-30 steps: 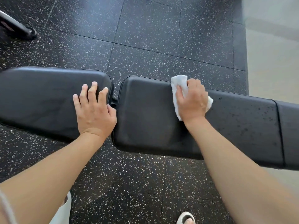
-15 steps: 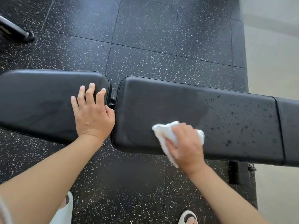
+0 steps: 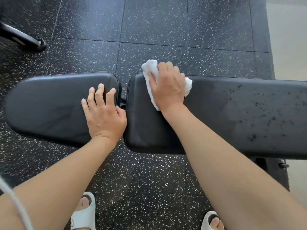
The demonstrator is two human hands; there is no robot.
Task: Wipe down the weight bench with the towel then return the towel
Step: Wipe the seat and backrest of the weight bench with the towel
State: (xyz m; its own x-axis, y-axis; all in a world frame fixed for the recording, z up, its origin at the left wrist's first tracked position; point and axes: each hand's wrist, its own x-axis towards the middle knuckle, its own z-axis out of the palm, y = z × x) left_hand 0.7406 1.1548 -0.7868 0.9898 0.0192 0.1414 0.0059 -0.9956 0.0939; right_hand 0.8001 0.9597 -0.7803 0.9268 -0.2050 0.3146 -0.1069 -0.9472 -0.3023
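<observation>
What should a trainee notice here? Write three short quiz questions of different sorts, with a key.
1. True or false: the left hand holds the towel.
2. Which pad does the right hand wipe? A) short seat pad B) long back pad
3. Fill in: dark specks remain toward the ___ end of the long pad.

Key: 1 false; 2 B; 3 right.

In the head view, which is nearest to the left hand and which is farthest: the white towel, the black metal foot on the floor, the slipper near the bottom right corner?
From the left hand, which rests flat on the seat pad:
1. White towel, to its right, on the back pad under the right hand.
2. Black metal foot, on the floor at upper left.
3. Slipper, at the bottom right, clearly farthest.
</observation>
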